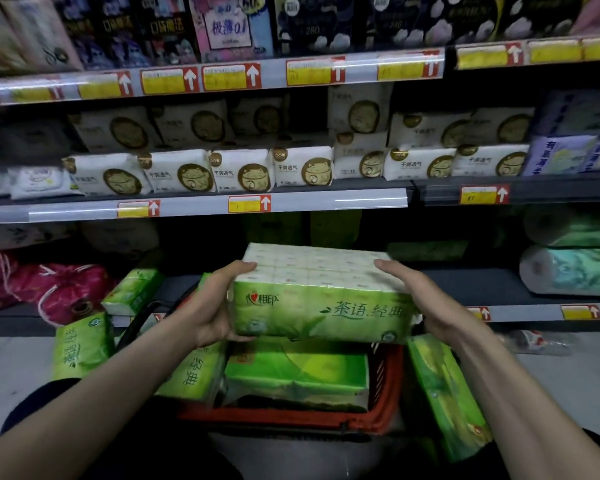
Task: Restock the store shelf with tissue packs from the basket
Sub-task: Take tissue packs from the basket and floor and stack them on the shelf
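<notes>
**Green tissue pack held by both grips above the basket**

Green and white, the tissue pack (321, 299) is in the air, lying flat with its long printed side toward the camera. It is directly over the red basket (388, 386) and in front of the dark bottom shelf (465, 285), not touching either one.

The left grip (219, 306) grasps the left end of the pack, with the thumb on top and the fingers under the bottom edge. The right grip (420, 299) grasps the right end, with the thumb lying on the top face.

Below, more green packs (297, 375) fill the basket. One green pack (444, 393) leans just beside its right wall, and another (82, 348) stands on the floor to its left. A further green pack (134, 292) lies on the bottom shelf at the left, near red bags (66, 292). Paper rolls (568, 268) lie at the right end of that shelf.
</notes>
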`<state>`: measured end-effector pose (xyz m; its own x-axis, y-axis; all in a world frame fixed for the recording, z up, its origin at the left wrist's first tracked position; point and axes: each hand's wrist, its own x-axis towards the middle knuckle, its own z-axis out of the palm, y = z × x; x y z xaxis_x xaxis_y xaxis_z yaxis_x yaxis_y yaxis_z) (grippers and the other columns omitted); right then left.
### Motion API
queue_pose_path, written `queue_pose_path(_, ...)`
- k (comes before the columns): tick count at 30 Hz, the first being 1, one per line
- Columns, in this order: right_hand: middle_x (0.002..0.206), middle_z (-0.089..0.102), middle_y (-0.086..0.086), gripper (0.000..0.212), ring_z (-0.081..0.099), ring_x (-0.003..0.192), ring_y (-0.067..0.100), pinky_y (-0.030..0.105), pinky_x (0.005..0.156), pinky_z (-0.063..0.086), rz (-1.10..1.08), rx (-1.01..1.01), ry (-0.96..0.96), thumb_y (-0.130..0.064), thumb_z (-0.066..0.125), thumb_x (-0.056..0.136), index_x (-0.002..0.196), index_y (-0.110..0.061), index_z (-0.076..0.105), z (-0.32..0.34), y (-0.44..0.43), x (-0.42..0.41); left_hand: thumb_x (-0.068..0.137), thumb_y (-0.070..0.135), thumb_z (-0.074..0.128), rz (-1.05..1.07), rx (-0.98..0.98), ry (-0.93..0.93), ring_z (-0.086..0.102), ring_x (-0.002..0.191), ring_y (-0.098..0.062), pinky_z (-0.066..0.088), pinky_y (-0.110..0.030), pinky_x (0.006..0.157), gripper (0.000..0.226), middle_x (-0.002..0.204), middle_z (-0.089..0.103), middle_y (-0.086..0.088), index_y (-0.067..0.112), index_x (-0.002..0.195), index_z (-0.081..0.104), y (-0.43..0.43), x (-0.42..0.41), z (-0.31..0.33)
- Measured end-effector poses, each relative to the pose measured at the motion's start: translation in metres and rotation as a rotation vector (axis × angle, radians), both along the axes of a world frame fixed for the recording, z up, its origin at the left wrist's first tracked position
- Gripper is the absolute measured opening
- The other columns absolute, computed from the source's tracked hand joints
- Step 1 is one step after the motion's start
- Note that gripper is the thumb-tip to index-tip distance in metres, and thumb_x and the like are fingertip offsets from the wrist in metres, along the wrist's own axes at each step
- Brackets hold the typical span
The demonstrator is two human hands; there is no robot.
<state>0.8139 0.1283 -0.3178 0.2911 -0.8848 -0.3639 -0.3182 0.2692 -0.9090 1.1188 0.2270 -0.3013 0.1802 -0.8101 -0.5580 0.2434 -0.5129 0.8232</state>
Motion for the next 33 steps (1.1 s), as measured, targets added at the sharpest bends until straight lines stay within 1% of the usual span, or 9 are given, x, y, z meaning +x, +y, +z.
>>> queue_pose_path(4,0.101,0.077,0.007,0.041,0.07,0.098,0.03,0.052,0.094,0.056,-0.154,0.117,-0.174,-0.06,0.069,0.088,0.109,-0.025,0.074,0.017,-0.003,-0.008,0.08,0.056,0.061,0.06,0.028,0.058,0.068,0.091,-0.035,0.053,-0.045,0.083,0.044,0.101,0.074,-0.015,0.018,0.098,0.072,-0.009,-0.005,-0.011)
queue_pose_path(7,0.099,0.073,0.008,0.037,0.067,0.096,0.031,0.049,0.089,0.055,-0.323,0.173,-0.263,-0.056,0.067,0.09,0.102,-0.021,0.072,0.017,-0.007,-0.015,0.08,0.055,0.061,0.082,0.017,0.129,0.068,0.089,-0.036,0.054,-0.043,0.081,0.045,0.105,0.074,-0.017,0.016,0.099,0.072,-0.023,-0.015,-0.017)
queue_pose_path(9,0.101,0.075,0.013,0.055,0.072,0.091,0.035,0.048,0.079,0.061,-0.497,0.247,-0.382,-0.057,0.077,0.077,0.112,-0.015,0.07,0.009,-0.012,-0.016,0.082,0.052,0.062,0.062,-0.036,0.143,0.071,0.094,-0.039,0.056,-0.051,0.085,0.049,0.112,0.075,-0.019,0.013,0.11,0.072,-0.037,-0.032,-0.018)
queue_pose_path(12,0.123,0.066,0.017,0.108,0.071,0.101,0.042,0.069,0.075,0.06,-0.931,0.259,-0.43,-0.065,0.084,0.04,0.134,-0.018,0.055,-0.053,-0.05,-0.036,0.09,0.045,0.062,0.008,-0.122,0.109,0.073,0.097,-0.042,0.055,-0.061,0.093,0.043,0.109,0.076,-0.021,0.012,0.117,0.068,-0.064,-0.068,-0.016)
queue_pose_path(15,0.118,0.071,0.016,0.116,0.076,0.093,0.04,0.075,0.074,0.057,-1.083,0.305,-0.612,-0.067,0.085,0.035,0.137,-0.021,0.054,-0.09,-0.081,-0.052,0.084,0.046,0.07,-0.04,-0.119,0.077,0.073,0.1,-0.042,0.057,-0.059,0.089,0.051,0.111,0.076,-0.021,0.013,0.124,0.066,-0.097,-0.11,-0.02)
queue_pose_path(20,0.135,0.056,0.013,0.125,0.068,0.106,0.04,0.074,0.082,0.057,-1.35,0.336,-0.562,-0.062,0.089,0.038,0.144,-0.023,0.033,-0.055,-0.088,-0.065,0.066,0.05,0.077,-0.083,-0.085,0.097,0.074,0.1,-0.043,0.058,-0.061,0.087,0.071,0.111,0.076,-0.021,0.012,0.126,0.068,-0.159,-0.168,-0.042)
queue_pose_path(24,0.153,0.042,0.013,0.143,0.055,0.127,0.041,0.067,0.098,0.054,-1.447,0.314,-0.467,-0.076,0.077,0.033,0.154,-0.022,0.026,-0.074,-0.124,-0.083,0.078,0.045,0.071,-0.086,-0.068,0.063,0.075,0.096,-0.042,0.06,-0.059,0.083,0.056,0.107,0.076,-0.022,0.009,0.121,0.071,-0.211,-0.199,-0.063)
queue_pose_path(29,0.152,0.047,0.011,0.15,0.061,0.123,0.043,0.07,0.091,0.056,-1.371,0.342,-0.492,-0.07,0.083,0.027,0.158,-0.027,0.024,-0.107,-0.168,-0.079,0.073,0.043,0.072,-0.035,-0.091,0.008,0.077,0.086,-0.037,0.061,-0.061,0.077,0.05,0.102,0.077,-0.02,0.01,0.11,0.072,-0.269,-0.231,-0.091)
queue_pose_path(33,0.124,0.062,0.015,0.116,0.071,0.094,0.038,0.059,0.07,0.063,-1.214,0.463,-0.497,-0.054,0.095,0.047,0.138,-0.021,0.031,-0.125,-0.198,-0.07,0.08,0.034,0.069,-0.014,-0.063,-0.004,0.077,0.084,-0.039,0.063,-0.057,0.072,0.039,0.1,0.077,-0.02,0.009,0.11,0.074,-0.304,-0.249,-0.123)
